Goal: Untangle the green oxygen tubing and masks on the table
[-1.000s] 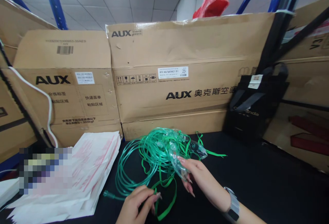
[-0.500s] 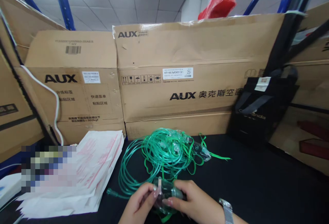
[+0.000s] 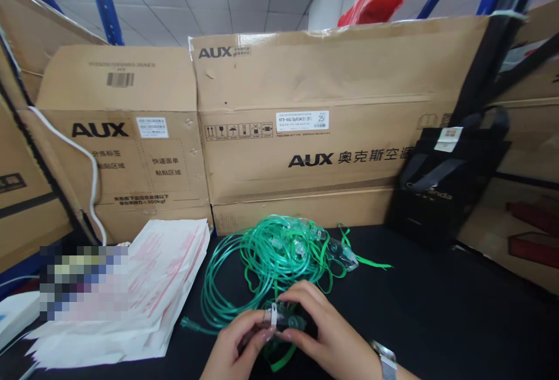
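Near the front of the black table, a clear oxygen mask (image 3: 288, 317) with a pale nose strip is between both hands. My left hand (image 3: 242, 342) pinches its left side by the strip, thumb and forefinger closed. My right hand (image 3: 325, 330), with a watch on the wrist, grips the mask's right side, fingers at the top edge and thumb below. A green elastic strap (image 3: 283, 359) hangs under it. Just behind lies a coiled heap of green tubing (image 3: 271, 252), tangled with straps and clear parts. Another clear mask (image 3: 343, 254) rests at the heap's right side.
At left is a stack of white printed bags (image 3: 152, 287), partly under a blurred-out patch. Cardboard boxes (image 3: 340, 77) wall off the back. A black bag (image 3: 441, 194) stands at back right, on the black tabletop (image 3: 419, 304).
My right hand has shifted up around the mask, its fingers lifting to the top edge. The mask has turned so its round port shows on the right. My left hand keeps its pinch.
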### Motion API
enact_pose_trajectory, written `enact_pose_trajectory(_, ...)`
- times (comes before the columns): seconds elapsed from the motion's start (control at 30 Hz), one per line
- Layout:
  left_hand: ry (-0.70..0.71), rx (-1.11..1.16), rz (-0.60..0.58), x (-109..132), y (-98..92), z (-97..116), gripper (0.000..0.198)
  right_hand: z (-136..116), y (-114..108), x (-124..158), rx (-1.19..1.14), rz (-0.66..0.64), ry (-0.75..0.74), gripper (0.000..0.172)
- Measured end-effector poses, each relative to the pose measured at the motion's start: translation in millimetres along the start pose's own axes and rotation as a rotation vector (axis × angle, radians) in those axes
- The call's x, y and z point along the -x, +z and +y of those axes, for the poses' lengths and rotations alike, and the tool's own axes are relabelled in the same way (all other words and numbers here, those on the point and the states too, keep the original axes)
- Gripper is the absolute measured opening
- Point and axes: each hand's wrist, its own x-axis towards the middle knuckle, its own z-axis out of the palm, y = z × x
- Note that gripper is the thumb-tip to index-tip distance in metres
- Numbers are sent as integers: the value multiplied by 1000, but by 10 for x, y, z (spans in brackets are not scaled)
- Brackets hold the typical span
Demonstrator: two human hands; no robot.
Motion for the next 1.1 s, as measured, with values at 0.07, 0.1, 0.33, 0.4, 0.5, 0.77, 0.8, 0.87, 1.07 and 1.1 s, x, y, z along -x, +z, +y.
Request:
enact_pose_trajectory(0.07,42,-67,-32,-4,-2,-12,20,-5,4,-2,-28,7,12,31)
enact_pose_trajectory(0.1,50,-89,-41,-7,-1,-12,19,-12,8,-1,-37,12,19,30)
enact_pose_trajectory(0.33,137,-288,2,8,10,67,13,-99,57,7,-162,84,54,29)
enact_pose_trajectory(0.4,168,-305,3,18,13,55,15,-109,59,-3,-205,92,77,29)
enact_pose_trajectory(0.5,201,-310,2,31,16,-6,19,-107,57,-19,-264,97,102,28)
enact_pose_trajectory(0.77,196,-381,-35,71,17,-112,23,-111,67,-1,-325,92,146,28)
enact_pose_trajectory(0.8,193,-385,-31,72,18,-114,23,-113,65,0,-325,93,148,27)
enact_pose_trajectory(0.87,191,-378,-7,71,18,-109,23,-116,56,-1,-329,94,150,24)
enact_pose_trajectory(1.07,191,-350,15,64,28,-75,22,-113,40,-24,-386,79,165,13)
enact_pose_trajectory(1.1,191,-341,39,65,33,-78,21,-111,43,-25,-394,74,167,12)
